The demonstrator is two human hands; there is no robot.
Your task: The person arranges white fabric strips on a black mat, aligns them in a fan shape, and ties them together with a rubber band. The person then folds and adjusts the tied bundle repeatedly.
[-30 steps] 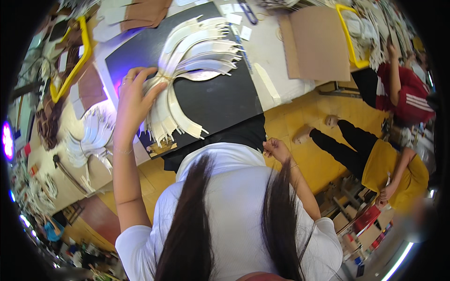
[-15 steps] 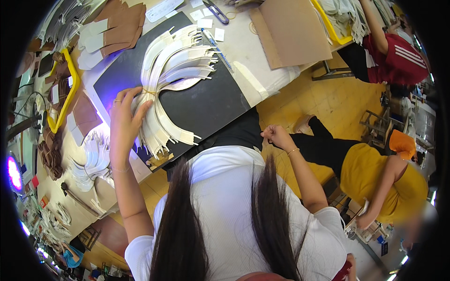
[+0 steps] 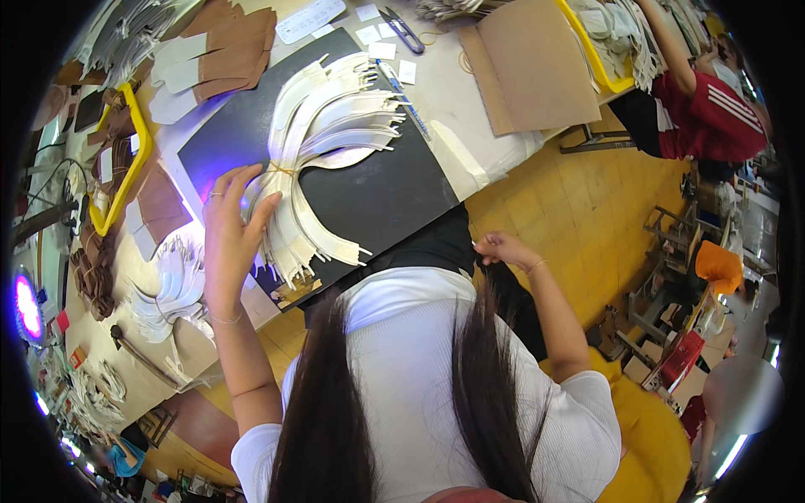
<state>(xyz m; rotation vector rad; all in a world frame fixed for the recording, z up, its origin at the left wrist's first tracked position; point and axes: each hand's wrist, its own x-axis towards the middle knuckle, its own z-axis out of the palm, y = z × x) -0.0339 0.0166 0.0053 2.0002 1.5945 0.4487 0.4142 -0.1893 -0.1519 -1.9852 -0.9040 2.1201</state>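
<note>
A bundle of cream-white curved strips (image 3: 323,126) lies on a black board (image 3: 369,201), fanned out at both ends. A thin tan rubber band (image 3: 283,169) cinches it at the middle. My left hand (image 3: 233,222) is at the bundle's left side, fingers and thumb apart. Its thumb tip overlaps the strips beside the band; whether it presses on them I cannot tell. Off the board, above my lap, my right hand (image 3: 505,248) is closed in a pinch. A tiny pale spot shows at its fingertips, too small to name.
Blue-handled thread snips (image 3: 404,32), small white paper squares (image 3: 407,72) and a pen (image 3: 404,96) lie beyond the board. Brown cardboard (image 3: 532,67) lies to their right. Brown pieces (image 3: 239,50), a yellow-rimmed tray (image 3: 144,159) and another white bundle (image 3: 172,289) are leftward.
My left hand has drawn slightly away from the band, its fingers still apart. My right hand stays pinched, a little lower. The person in yellow has moved from the right to behind me.
</note>
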